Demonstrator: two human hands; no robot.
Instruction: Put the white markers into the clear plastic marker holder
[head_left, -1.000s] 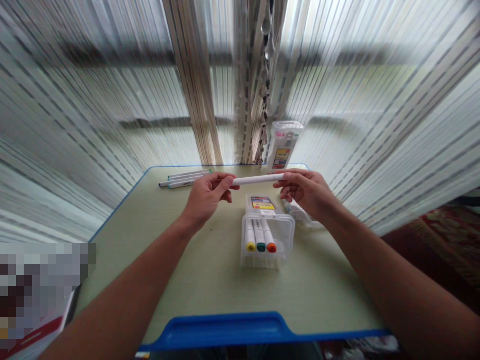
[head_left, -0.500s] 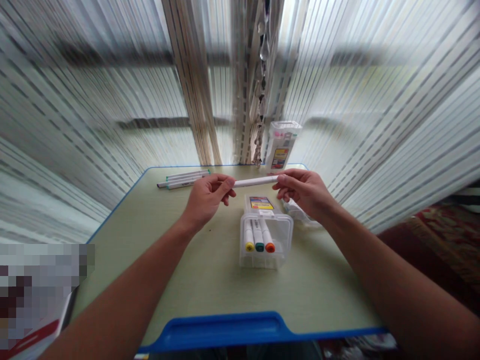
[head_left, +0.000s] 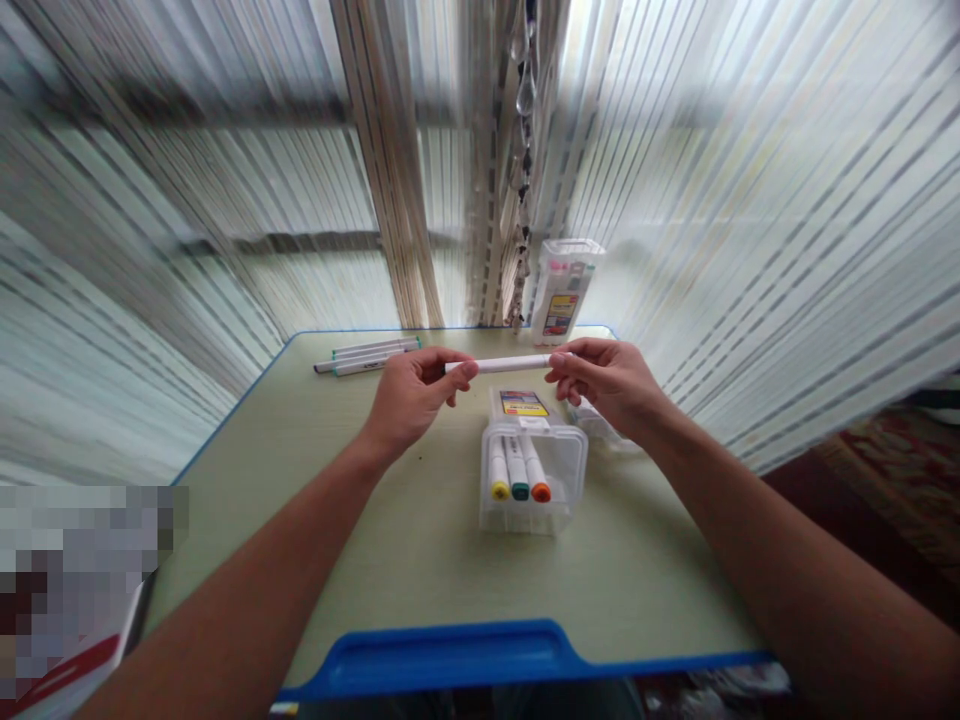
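Note:
A white marker (head_left: 513, 364) is held level above the table between both hands. My left hand (head_left: 411, 397) pinches its left end between thumb and fingers. My right hand (head_left: 604, 375) is closed on the opposite end, which its fingers partly cover. Just below and nearer to me lies a clear plastic case (head_left: 561, 512) on its side, mouth towards me. Inside it are a yellow-ended marker (head_left: 499, 470), a green-ended marker (head_left: 517, 472) and an orange-ended marker (head_left: 538, 472). Beyond my left hand, several white markers (head_left: 367, 356) lie side by side.
A second clear case (head_left: 562, 300) with markers stands upright at the table's back edge. Partly behind my right hand is a clear plastic piece (head_left: 600, 430). The table (head_left: 405, 570) has a blue rim, with string curtains (head_left: 247, 180) behind it.
The marker has shifted slightly in my left hand, and a bit of its left end now shows past the thumb. Both hands stay almost in place.

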